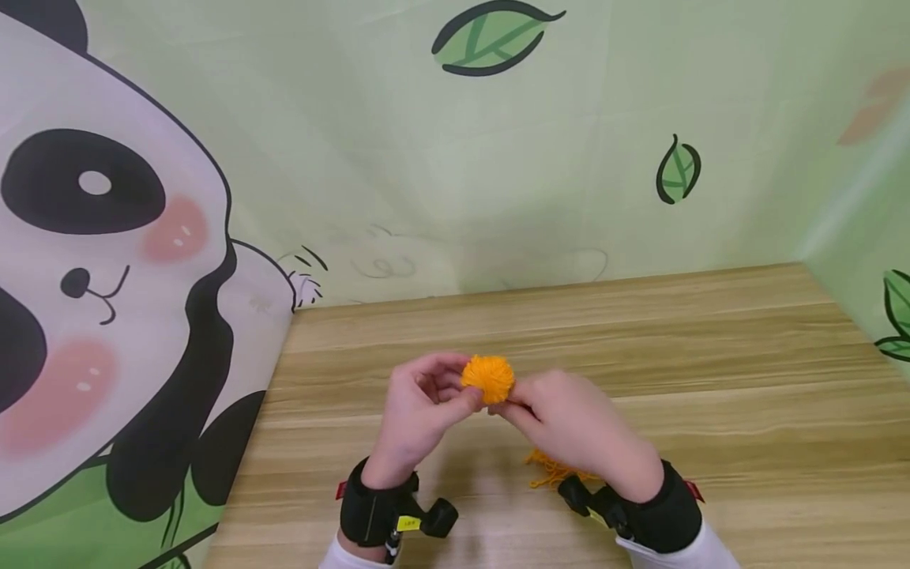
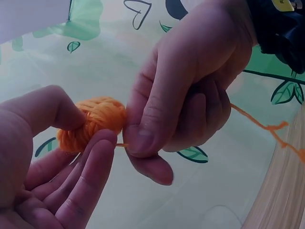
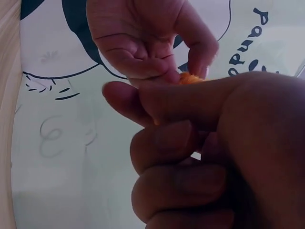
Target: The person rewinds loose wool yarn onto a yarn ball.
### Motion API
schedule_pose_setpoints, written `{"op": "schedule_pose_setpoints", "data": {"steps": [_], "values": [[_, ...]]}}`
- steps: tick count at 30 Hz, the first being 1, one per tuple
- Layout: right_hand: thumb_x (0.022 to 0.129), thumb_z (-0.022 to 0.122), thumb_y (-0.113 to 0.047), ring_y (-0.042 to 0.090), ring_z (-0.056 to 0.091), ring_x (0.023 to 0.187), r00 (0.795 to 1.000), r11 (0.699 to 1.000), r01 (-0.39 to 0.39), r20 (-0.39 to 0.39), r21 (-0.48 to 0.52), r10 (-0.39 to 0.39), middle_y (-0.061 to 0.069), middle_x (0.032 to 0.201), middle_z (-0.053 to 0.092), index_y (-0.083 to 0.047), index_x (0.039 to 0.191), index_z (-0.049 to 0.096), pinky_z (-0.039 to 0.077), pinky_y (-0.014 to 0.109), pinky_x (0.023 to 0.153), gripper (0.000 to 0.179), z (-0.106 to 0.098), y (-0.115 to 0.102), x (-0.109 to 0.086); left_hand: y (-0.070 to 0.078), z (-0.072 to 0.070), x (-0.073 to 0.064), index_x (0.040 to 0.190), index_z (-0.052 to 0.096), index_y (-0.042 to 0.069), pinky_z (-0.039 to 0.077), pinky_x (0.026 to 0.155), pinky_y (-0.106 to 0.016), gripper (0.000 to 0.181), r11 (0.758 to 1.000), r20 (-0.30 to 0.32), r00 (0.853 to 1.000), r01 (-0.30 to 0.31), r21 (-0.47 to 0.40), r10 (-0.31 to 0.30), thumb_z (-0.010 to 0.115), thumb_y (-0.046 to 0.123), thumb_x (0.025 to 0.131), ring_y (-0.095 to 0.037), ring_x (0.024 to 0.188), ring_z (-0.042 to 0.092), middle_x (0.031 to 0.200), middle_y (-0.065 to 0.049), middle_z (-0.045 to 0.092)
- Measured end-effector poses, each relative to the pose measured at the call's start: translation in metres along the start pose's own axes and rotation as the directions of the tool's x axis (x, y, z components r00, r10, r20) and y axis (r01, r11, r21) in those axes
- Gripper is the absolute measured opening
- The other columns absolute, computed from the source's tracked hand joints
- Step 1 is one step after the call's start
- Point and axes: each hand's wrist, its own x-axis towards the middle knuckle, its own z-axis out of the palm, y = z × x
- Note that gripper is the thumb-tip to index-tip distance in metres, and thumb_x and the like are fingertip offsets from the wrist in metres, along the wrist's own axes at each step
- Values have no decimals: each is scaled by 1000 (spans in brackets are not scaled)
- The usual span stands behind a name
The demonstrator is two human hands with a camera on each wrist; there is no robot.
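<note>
A small orange ball of yarn (image 1: 487, 378) is held up over the table between both hands. My left hand (image 1: 421, 407) pinches the ball between thumb and fingers, seen closely in the left wrist view, where the wound ball (image 2: 101, 116) shows its strands. Right beside it, my right hand (image 1: 569, 415) grips the yarn strand between thumb and curled index finger. A short taut bit of strand (image 2: 122, 145) runs from the ball to the right thumb. The yarn tail (image 2: 252, 119) leaves the far side of the right fist. In the right wrist view the right fingers mostly hide the ball (image 3: 191, 78).
Loose orange yarn (image 1: 554, 470) lies on the wood-grain table (image 1: 711, 379) beneath the right forearm. Behind the table stands a pale green backdrop (image 1: 355, 142) printed with leaves and a large panda (image 1: 92, 276) at left. Both wrists wear black camera straps.
</note>
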Motion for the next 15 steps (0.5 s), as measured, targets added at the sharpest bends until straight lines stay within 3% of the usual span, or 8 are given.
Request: {"op": "schedule_pose_setpoints", "data": {"steps": [6, 15], "values": [[99, 60, -30, 4, 37, 51, 997, 997, 73, 15, -13, -72, -15, 58, 33, -27, 81, 62, 34, 23, 50, 18, 0, -4, -2, 1, 0, 1, 110, 66, -3, 61, 67, -27, 30, 1000, -51, 999, 18, -8, -18, 75, 0, 81, -30, 76, 66, 92, -17, 70], [100, 59, -27, 3, 33, 48, 991, 991, 131, -36, -18, -132, -14, 58, 29, -27, 71, 48, 27, 21, 48, 30, -2, -7, -4, -2, 0, 2, 107, 68, 0, 59, 66, -24, 27, 999, -110, 994, 21, 41, -16, 77, 3, 81, -29, 75, 65, 91, -16, 70]]}}
